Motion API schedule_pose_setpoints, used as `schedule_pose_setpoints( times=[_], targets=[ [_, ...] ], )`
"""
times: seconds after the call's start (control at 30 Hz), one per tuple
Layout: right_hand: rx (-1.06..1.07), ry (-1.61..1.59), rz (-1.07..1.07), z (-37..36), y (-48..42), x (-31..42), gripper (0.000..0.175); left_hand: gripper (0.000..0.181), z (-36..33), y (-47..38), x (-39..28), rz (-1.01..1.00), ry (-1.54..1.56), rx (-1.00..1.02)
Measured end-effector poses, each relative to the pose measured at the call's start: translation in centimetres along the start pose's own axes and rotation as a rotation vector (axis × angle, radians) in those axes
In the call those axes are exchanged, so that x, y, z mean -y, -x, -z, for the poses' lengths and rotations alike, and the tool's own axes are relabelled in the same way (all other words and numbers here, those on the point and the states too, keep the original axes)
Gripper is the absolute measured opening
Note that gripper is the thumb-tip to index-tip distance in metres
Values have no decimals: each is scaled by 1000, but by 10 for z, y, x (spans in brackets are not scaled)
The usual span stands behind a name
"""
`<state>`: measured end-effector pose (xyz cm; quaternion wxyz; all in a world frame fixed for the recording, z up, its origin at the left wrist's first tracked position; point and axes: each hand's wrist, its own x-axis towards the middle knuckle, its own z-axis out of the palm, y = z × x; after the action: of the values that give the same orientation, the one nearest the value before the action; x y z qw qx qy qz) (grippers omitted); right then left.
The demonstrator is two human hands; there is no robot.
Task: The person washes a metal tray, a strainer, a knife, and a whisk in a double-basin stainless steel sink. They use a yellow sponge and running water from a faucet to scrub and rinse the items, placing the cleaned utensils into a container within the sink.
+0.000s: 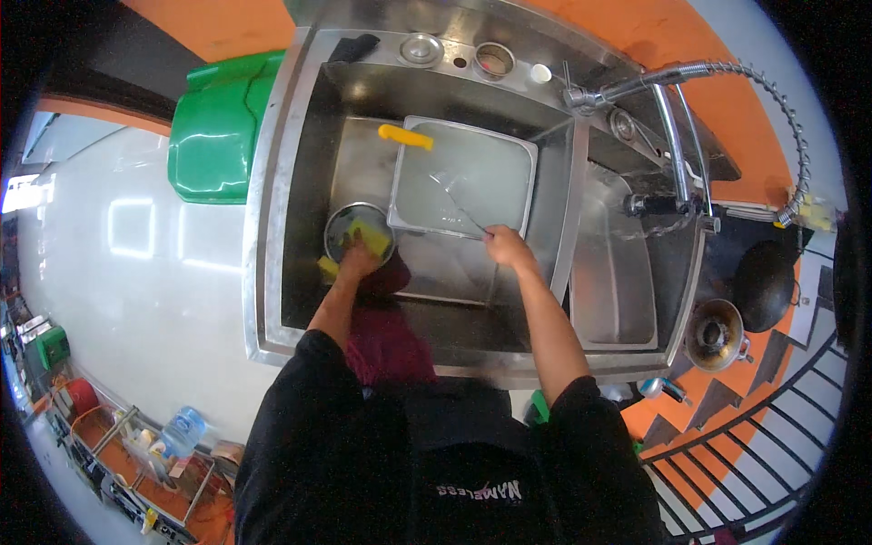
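My left hand (361, 257) holds a yellow-green sponge (370, 238) in a round metal-rimmed bowl (334, 235) at the left of the sink basin. My right hand (507, 245) grips the end of a thin metal utensil (465, 214), whose far end reaches into a rectangular pan (490, 160) of cloudy water; its kind is not clear. A yellow handle (406, 136) lies across the pan's upper left edge. Beside the bowl is another yellow piece (328, 266), perhaps a sponge. A dark red cloth (388, 344) hangs over the sink's front edge.
Water runs from the spring-hose faucet (671, 204) into the right basin, where a long metal pan (613, 293) stands. A lid (421, 50), a small round tin (494, 61) and a white cup (541, 73) sit on the back ledge. A green bin (218, 136) stands left of the sink.
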<state>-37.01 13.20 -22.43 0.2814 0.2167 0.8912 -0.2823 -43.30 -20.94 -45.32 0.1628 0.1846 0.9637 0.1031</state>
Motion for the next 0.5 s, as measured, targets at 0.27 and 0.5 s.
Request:
schedule_pose_setpoints(
  times=[0.27, 0.5],
  targets=[
    [-165, -82, -71, 25, 71, 4, 33, 94, 43, -7, -48, 259, 205, 386],
    [-221, -310, -150, 6, 103, 13, 33, 90, 3, 4, -1, 329, 191, 267]
  ],
)
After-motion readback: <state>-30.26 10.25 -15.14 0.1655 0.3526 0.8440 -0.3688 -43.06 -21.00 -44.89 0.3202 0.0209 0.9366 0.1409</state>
